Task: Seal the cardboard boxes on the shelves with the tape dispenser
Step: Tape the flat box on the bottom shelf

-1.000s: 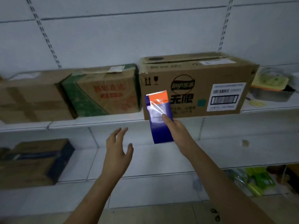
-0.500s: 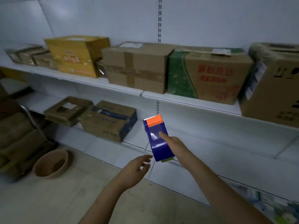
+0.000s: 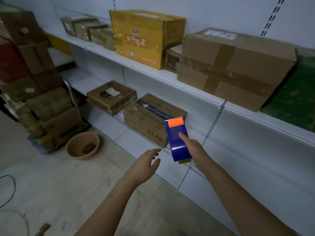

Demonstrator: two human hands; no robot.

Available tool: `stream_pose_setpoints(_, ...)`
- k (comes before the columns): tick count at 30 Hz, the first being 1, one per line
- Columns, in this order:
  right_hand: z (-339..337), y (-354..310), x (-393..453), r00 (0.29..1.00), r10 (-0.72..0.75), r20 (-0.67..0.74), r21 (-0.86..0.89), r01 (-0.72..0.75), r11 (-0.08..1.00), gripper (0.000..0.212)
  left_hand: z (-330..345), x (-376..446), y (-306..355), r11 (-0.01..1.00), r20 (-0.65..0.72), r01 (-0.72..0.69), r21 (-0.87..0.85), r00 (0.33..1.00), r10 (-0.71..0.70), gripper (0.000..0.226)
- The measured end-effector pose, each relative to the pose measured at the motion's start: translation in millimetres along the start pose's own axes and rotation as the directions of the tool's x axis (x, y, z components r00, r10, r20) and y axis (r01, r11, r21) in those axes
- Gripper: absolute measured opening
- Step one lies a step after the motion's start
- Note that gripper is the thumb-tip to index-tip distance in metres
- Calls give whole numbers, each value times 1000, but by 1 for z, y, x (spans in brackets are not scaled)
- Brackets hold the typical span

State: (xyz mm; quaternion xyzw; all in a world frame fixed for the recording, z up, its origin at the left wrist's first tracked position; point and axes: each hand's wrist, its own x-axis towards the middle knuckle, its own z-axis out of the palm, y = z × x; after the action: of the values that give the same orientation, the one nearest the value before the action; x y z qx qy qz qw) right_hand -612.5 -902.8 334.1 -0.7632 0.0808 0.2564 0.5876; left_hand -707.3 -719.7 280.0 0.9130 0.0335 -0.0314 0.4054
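**Boxes on white shelves, dispenser held low at centre**

White shelving runs from upper left to the right edge, cardboard lined along it: a yellow box at top centre, a big taped brown box to its right. On the lower shelf, mid-frame, sits a blue-striped box. Just right of it the right hand grips the blue tape dispenser, orange end up, forefinger laid along its face. The left hand hovers beside it at lower centre, fingers loosely spread, holding nothing. A tan basin stands on the floor at left.
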Motion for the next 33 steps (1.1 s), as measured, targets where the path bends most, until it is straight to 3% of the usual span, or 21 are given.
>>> stream_pose_setpoints(7,34,-37,119,995,3,103,-2,-3,1000,52,-29,79,-49,996,-83,77,48,994,-73,48)
stream_pose_setpoints(14,66,-87,237,991,46,125,-20,-44,999,41,-58,146,-101,964,-1,223,146,974,-226,50)
stream_pose_setpoints(18,88,-94,291,995,59,86,-82,-52,995,42,-80,184,-139,933,-21,305,190,952,-307,50)
stream_pose_setpoints(23,115,-84,335,983,185,12,-115,-183,976,50,-106,230,-185,909,-22,359,214,932,-363,52)
stream_pose_setpoints(29,146,-65,368,958,271,-96,-238,-286,928,60,-147,313,-243,921,-17,305,244,950,-310,54)
stream_pose_setpoints(33,159,-65,378,937,298,-184,-276,-341,899,46,-162,383,-277,929,15,231,287,969,-246,54)
